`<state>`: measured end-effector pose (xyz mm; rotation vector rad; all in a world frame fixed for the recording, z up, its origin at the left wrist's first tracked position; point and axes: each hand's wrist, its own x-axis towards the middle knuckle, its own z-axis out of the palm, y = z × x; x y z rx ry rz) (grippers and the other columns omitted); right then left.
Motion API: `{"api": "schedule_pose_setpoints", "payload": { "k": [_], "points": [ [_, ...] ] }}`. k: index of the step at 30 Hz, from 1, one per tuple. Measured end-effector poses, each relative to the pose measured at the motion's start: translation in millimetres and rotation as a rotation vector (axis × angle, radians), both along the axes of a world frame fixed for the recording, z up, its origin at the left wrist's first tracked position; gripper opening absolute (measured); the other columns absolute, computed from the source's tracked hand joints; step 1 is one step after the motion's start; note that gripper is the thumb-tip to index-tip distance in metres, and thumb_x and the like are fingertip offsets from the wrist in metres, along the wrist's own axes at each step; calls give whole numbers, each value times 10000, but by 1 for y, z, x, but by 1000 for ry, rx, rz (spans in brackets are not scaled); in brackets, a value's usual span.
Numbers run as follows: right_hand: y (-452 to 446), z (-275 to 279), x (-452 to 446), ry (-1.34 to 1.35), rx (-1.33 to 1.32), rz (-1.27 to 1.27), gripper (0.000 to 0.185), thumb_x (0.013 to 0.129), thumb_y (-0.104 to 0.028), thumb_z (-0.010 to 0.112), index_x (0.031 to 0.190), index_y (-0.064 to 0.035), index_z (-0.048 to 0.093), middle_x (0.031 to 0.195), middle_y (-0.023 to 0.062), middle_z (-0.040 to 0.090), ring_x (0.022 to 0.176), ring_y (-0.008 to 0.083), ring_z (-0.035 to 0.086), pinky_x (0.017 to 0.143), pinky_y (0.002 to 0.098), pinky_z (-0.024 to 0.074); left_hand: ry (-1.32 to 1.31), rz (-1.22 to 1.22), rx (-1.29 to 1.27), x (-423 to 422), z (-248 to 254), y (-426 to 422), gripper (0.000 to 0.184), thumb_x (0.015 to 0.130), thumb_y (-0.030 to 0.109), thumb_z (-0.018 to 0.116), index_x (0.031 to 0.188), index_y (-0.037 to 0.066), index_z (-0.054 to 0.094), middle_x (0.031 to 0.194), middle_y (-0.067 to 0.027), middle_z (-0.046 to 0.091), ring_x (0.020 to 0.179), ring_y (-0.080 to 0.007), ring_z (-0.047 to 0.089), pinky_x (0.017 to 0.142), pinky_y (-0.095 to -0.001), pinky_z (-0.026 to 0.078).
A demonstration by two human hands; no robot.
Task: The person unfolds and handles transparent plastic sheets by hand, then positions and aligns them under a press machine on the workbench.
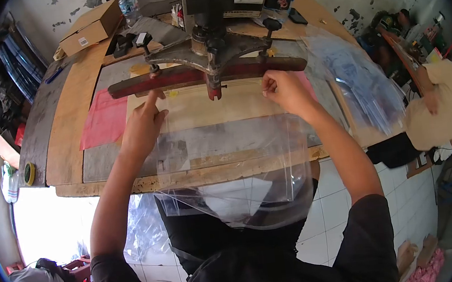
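Note:
A clear plastic sheet [234,162] lies across the table's front edge and hangs down over my lap. Its upper part is hard to make out on the tan board [217,108]. On the left, my left hand [145,122] rests at the sheet's upper side, index finger and thumb apart, fingertips just under the red press bar [174,80]. My right hand [290,93] has its fingers curled together at the sheet's upper right, close below the bar; the grip itself is partly hidden. The bar hangs from a dark metal press head [209,48].
Pink cloth [103,118] lies left of the board. A stack of clear plastic [361,81] covers the table's right side. A cardboard box [90,27], a water bottle [128,6] and a tape roll [29,173] are on the left. Another person [439,100] is at the right.

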<state>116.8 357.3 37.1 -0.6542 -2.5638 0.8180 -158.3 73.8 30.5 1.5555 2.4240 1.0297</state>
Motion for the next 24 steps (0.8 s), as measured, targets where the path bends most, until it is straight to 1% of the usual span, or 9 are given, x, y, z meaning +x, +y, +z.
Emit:
{"api": "schedule_pose_setpoints", "payload": {
  "k": [2,6,8,12,15,17,18,20,24],
  "points": [
    [-5,-2,0,-13,66,-5,144,875,26,778,969,19,670,925,124,724,839,227,715,781,370,555,176,-123,43,-7,-11,3,257,992,60,674,1244,93,635,948,-156,701,862,-403,706,774,-498,553],
    [-16,-6,4,-35,164,-41,121,896,24,758,974,16,666,964,132,698,883,291,699,815,414,542,233,-83,-15,2,-15,1,195,975,33,668,1165,50,713,952,-163,656,881,-401,691,778,-492,541],
    [-14,-11,5,138,391,29,93,919,24,731,984,11,666,988,124,679,915,339,673,845,450,532,261,-40,1,7,-14,2,175,973,47,679,1135,60,743,1017,-157,657,901,-400,693,782,-500,543],
    [-22,-15,9,100,304,14,110,899,23,730,999,-5,693,1011,127,686,968,356,678,803,459,550,297,-14,-20,11,-10,3,178,964,56,695,1136,67,740,1003,-155,645,892,-396,693,775,-500,543],
    [-21,-18,13,141,208,-20,117,911,22,716,1023,-12,713,1027,130,701,990,355,684,839,455,562,344,0,-53,14,-7,2,161,959,70,708,1117,78,743,1014,-136,635,961,-362,694,785,-488,547],
    [-18,-18,15,109,291,17,140,927,23,709,1063,0,729,1080,132,733,1026,354,702,859,429,573,467,12,-4,15,-6,2,252,889,35,707,1122,128,722,1060,-86,640,1063,-301,671,861,-454,547],
    [-19,-18,15,112,288,15,140,927,23,709,1063,0,729,1080,132,733,1026,354,702,859,429,573,469,10,-6,16,-5,3,252,889,35,707,1122,128,722,1060,-86,640,1063,-301,671,861,-454,547],
    [-21,-17,14,125,317,18,129,909,9,720,1036,-5,739,1046,137,729,1002,361,692,860,451,576,603,-15,44,17,-6,3,255,862,29,692,1106,91,728,1151,-70,669,1094,-288,660,937,-430,514],
    [-19,-19,17,79,357,30,134,929,24,705,1055,7,749,1079,141,747,1004,358,713,863,434,577,583,-136,19,13,-11,-1,265,852,19,652,1103,24,736,1178,-83,692,1092,-275,671,979,-416,508]
  ]
}}
